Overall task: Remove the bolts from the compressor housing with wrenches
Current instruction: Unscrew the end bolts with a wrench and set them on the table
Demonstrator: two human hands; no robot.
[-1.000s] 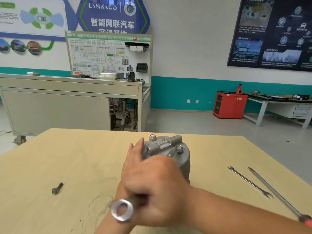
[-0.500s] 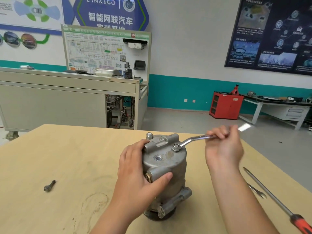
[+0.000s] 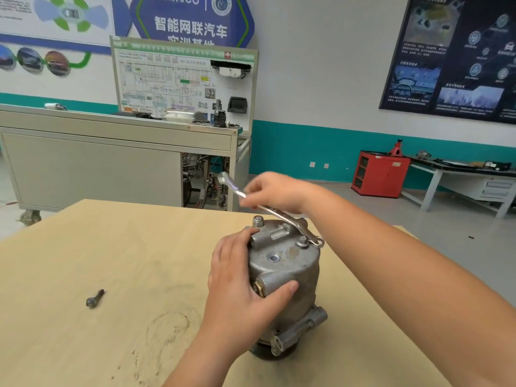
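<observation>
The grey metal compressor housing (image 3: pixel 290 277) stands upright in the middle of the wooden table (image 3: pixel 111 247). My left hand (image 3: pixel 240 286) grips its left side, thumb across the front. My right hand (image 3: pixel 273 194) holds a silver wrench (image 3: pixel 282 216) by its shaft behind the housing. The wrench's ring end sits beside a bolt (image 3: pixel 302 242) on the housing's top right. Another bolt (image 3: pixel 258 220) stands at the top rear left. A loose dark bolt (image 3: pixel 95 298) lies on the table to the left.
A grey workbench with a wiring display board (image 3: pixel 178 79) stands behind the table. A red cabinet (image 3: pixel 379 174) and a white bench (image 3: pixel 469 180) stand at the far right wall. My right forearm covers the table's right part.
My right hand has swung the wrench handle from the right of the housing round to behind it, toward the left. The left hand has stayed on the housing.
</observation>
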